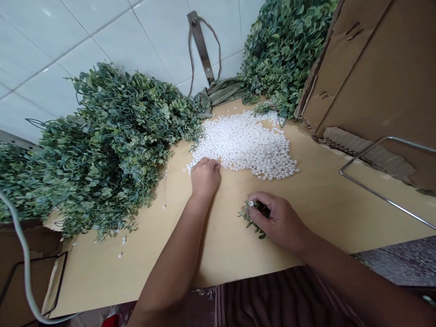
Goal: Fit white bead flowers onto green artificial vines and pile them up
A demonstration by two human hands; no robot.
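Observation:
My left hand (205,176) rests at the near left edge of a wide heap of small white beads (241,141), its fingers curled together; whatever they hold, if anything, is hidden. Nearer to me and to the right, my right hand (277,220) pinches a small green leafy sprig (250,218). One white bead (251,203) shows at the fingertips of that hand. The sprig's leaves stick out to the left of and below the fingers. Both hands are over the pale wooden tabletop (225,240), apart from each other.
A large pile of artificial greenery (119,131) covers the left side; another bunch (286,50) stands at the back right. A cardboard box (384,91) and a metal wire frame (381,195) are on the right. Loose beads (120,255) lie near the left pile. Behind is a tiled wall.

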